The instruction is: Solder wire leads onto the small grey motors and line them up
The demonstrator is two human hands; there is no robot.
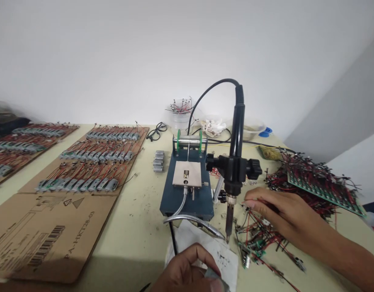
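Soldering iron [237, 129] is clamped tip-down, probably to free both hands: left hand [185, 268] pinches a gray motor [210, 273] by the table's [132, 239] near edge, right hand [284, 210] pinches a wire end [244, 203] beside loose boards [259, 245].

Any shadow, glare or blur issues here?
Head view: soft light; white wall darkens toward the right, pale yellow-green tabletop dims at the bottom. Head view: mild sheen on the silvery, green-flanged solder spool. Head view: dark, shapeless item at far left is blurred; grey metal motor in the left hand looks soft.
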